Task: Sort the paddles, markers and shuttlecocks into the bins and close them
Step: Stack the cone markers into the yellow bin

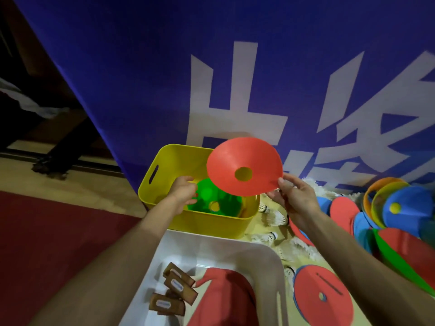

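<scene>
Head view, right hand [297, 199] pinching red marker [231, 158] above yellow bin [164, 161], left hand [182, 189] inside, grip unclear

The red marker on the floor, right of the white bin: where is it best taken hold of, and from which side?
Probably its rim, pinched from above at the right edge: the red marker is a thin, shallow dish lying flat, and the white bin stands close on its left. The right hand holds the raised marker by its rim likewise.
</scene>
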`<action>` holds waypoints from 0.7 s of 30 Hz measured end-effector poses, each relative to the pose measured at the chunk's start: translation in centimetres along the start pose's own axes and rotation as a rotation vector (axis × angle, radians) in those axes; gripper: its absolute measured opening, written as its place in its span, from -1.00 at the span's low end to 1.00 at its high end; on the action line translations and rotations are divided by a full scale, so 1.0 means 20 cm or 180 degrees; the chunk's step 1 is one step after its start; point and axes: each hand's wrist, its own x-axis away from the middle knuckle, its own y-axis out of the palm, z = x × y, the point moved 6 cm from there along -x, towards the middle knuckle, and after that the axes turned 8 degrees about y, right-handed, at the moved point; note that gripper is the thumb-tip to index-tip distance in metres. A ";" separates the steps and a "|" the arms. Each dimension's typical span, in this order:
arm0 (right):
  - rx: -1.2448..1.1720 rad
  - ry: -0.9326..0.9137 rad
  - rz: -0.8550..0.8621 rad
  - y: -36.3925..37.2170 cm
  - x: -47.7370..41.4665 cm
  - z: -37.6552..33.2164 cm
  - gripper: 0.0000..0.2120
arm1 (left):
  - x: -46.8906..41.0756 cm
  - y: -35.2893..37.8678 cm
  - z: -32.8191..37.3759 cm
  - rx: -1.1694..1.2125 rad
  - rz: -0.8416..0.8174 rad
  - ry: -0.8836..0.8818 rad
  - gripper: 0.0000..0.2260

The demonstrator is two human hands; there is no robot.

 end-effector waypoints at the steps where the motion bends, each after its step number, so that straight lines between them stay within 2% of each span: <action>1: 0.0031 0.0011 0.0004 0.01 -0.01 0.01 -0.76 | 0.01 -0.03 0.02 0.0042 0.0072 0.0068 -0.61; 6: 0.0246 0.0250 -0.0188 0.10 -0.05 0.10 -0.76 | 0.13 -0.12 0.16 0.0186 0.0323 0.0496 -0.72; 8: 0.0615 0.0337 -0.0292 0.12 -0.06 0.14 -0.76 | 0.19 -0.11 0.20 0.0169 0.0286 0.0636 -0.75; 10: 0.1037 0.0319 -0.0238 0.10 -0.05 0.14 -0.77 | 0.24 -0.08 0.23 0.0104 0.0220 0.0729 -0.76; 13: 0.1283 0.0326 -0.0127 0.00 -0.04 0.12 -0.77 | 0.30 -0.01 0.26 -0.0003 0.0176 0.0816 -0.78; 21: 0.1295 0.0444 0.0026 -0.50 -0.03 0.02 -0.83 | 0.45 0.50 0.39 -0.0706 -0.0894 0.1202 -0.86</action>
